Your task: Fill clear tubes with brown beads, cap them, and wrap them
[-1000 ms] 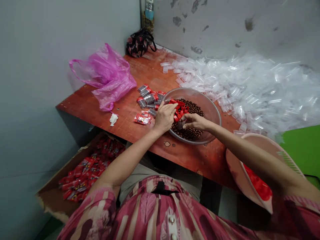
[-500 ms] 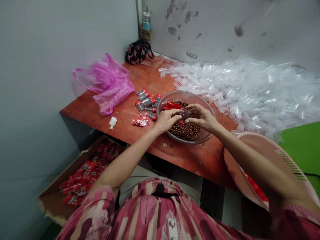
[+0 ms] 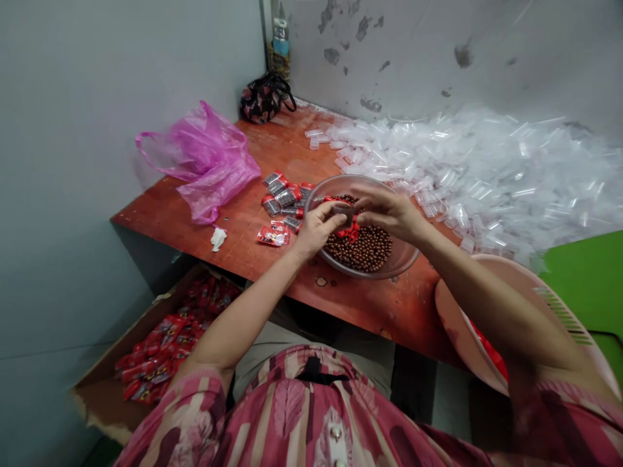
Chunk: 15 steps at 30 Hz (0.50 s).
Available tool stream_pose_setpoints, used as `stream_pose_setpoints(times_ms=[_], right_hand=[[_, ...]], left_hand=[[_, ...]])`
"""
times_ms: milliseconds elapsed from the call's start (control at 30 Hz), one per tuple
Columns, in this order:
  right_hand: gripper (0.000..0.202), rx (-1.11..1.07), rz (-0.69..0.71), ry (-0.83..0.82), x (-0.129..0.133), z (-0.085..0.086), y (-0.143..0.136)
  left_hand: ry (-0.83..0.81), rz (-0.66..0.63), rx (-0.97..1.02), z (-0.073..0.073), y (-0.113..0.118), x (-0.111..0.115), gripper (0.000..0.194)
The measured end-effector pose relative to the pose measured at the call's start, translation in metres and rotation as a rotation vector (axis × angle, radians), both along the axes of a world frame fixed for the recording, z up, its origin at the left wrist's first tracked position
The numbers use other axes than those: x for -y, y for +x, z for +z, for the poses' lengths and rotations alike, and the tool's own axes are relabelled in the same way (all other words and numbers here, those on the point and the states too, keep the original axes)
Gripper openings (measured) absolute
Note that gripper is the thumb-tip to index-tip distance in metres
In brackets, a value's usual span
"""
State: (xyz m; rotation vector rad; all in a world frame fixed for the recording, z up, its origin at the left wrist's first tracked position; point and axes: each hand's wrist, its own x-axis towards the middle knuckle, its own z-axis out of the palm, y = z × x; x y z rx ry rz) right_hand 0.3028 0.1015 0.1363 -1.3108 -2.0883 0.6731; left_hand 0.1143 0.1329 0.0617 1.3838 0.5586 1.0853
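Note:
A round bowl (image 3: 405, 259) on the red-brown table holds many brown beads (image 3: 367, 250) and some red pieces (image 3: 354, 232). Over its left side my left hand (image 3: 318, 227) pinches a small clear packet with dark contents (image 3: 344, 214). My right hand (image 3: 389, 213) is just right of the packet, its fingers blurred and partly bent; whether it touches the packet is not clear. Left of the bowl lie several filled packets with red ends (image 3: 277, 185) and flat red printed wrappers (image 3: 273, 235).
A pink plastic bag (image 3: 214, 155) and white scrap (image 3: 219, 239) lie left. Clear sleeves (image 3: 457, 162) are heaped right. A pink basket (image 3: 516, 285) stands front right, a carton (image 3: 102, 389) of red packets lower left, a dark patterned pouch (image 3: 263, 100) at the back.
The packet has moved slightly left with my left hand. My right hand's fingers have lifted and blurred, and more of the red pieces show beneath the hands.

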Motion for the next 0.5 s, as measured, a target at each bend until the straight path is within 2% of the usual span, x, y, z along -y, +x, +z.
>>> stream_pose_setpoints(times_ms=[67,167,233,300,400,500], right_hand=[[0.053,-0.064,-0.1,-0.041,-0.007,-0.004,0.008],[0.035,0.148,-0.2,-0.063,-0.016,-0.018,0.024],[0.023,0.367,-0.175,-0.079,-0.018,-0.028,0.027],[0.021,0.523,-0.094,-0.09,-0.018,-0.037,0.024],[0.022,0.664,-0.005,-0.088,-0.016,-0.045,0.011],[0.023,0.715,-0.011,-0.062,-0.016,-0.049,-0.001]], left_hand=[[-0.023,0.095,0.034,-0.002,0.001,0.0,0.031],[0.068,0.109,-0.066,0.0,0.001,0.002,0.027],[0.097,0.12,-0.098,0.003,0.0,0.005,0.025],[0.107,0.14,-0.123,0.003,0.001,0.006,0.024],[0.097,0.112,-0.148,0.001,0.002,0.005,0.025],[-0.03,0.056,-0.039,-0.001,0.003,0.002,0.027]])
